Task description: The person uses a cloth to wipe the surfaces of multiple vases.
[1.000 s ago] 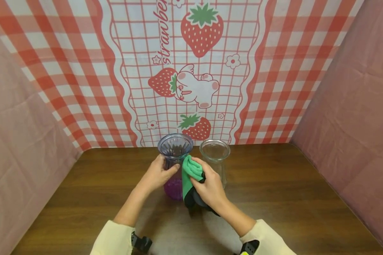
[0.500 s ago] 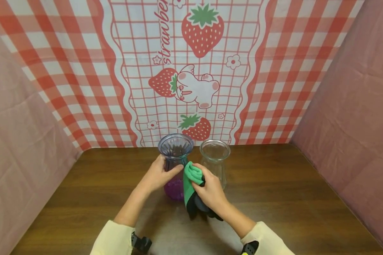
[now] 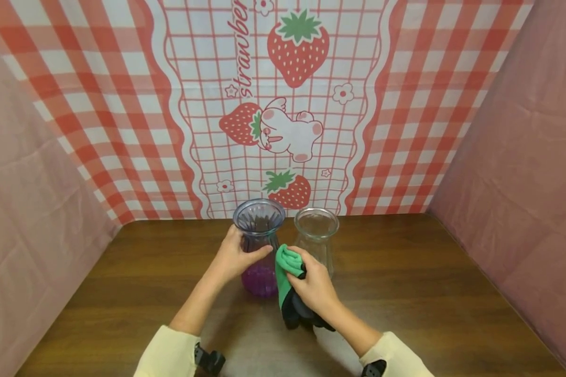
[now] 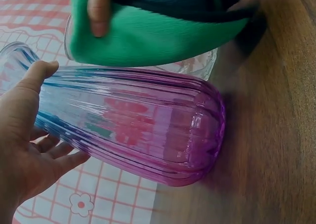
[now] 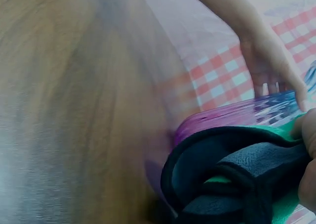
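Observation:
A ribbed glass vase (image 3: 259,277), blue at the flared rim and purple at the base, stands upright on the table. My left hand (image 3: 233,256) grips its narrow neck, thumb on the near side and fingers round the left (image 4: 29,130). Bunched in my right hand (image 3: 315,283) is a folded cloth (image 3: 290,262), green on one face and dark grey with black edging on the other. The cloth hangs just right of the vase; whether it touches the glass I cannot tell. In the right wrist view the cloth (image 5: 237,169) covers part of the vase.
A clear glass vase (image 3: 317,225) stands close behind the right hand, partly hidden by it. The brown wooden table (image 3: 420,283) reaches back to a red-and-white checked strawberry backdrop (image 3: 283,104). Pink cloth walls (image 3: 514,157) flank both sides.
My right hand and the cloth have moved down and slightly right, away from the coloured vase's neck. The left hand keeps its hold, its thumb shifted slightly right.

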Demonstrator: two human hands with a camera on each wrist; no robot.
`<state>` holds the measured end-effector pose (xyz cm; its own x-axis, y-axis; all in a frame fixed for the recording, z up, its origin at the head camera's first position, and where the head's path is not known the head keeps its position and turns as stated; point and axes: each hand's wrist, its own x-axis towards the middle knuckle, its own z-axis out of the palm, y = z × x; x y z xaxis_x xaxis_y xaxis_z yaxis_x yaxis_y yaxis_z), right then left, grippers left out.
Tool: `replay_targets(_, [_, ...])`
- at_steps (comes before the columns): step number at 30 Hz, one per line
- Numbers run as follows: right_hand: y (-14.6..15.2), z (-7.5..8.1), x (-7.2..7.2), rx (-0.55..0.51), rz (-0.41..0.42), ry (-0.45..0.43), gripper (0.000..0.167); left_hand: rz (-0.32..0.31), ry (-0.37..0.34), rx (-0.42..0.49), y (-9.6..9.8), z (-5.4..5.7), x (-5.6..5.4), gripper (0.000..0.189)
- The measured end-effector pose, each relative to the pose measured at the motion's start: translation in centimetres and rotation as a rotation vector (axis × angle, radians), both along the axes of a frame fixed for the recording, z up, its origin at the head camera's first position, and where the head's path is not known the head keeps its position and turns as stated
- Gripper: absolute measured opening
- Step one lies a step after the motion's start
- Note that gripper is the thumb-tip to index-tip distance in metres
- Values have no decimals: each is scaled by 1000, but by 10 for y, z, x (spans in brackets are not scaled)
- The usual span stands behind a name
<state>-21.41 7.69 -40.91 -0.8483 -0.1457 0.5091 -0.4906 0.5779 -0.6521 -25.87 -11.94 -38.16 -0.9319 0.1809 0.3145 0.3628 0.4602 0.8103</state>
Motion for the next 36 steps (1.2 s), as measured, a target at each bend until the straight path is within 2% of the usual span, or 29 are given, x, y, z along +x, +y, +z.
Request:
replay_targets(5, [-2,11,-3,-90,39,101,51,-27,-5,54,1,1,0,69])
replay_targets(7, [-4,12,-4,-98,53,113,51,-31,-20,66,2,9,7,67])
replay_targets(10, [-6,10,-4,-74,56,120,52,-26,-35,80,2,9,8,64])
replay_targets(12, [-5,8,-4,-52,45,103,51,-17,-50,68,3,10,9,64])
replay_targets(14, [-4,5,-4,-22,35,82,50,-5,-54,62,1,2,3,64])
replay_targets(18, [-2,0,-3,35,25,11,48,14,-66,43,1,2,1,63])
replay_targets(23, [2,-8,-2,89,21,-96,45,3,-78,55,0,2,1,63])
replay_targets(26, [4,-11,-2,93,20,-115,45,-9,-77,57,0,2,1,63])
replay_targets(29, [4,-9,-2,66,19,-74,47,-16,-80,55,-1,2,2,64])
replay_targets(36, [1,8,-5,-56,56,134,52,-19,-82,44,-1,2,2,62])
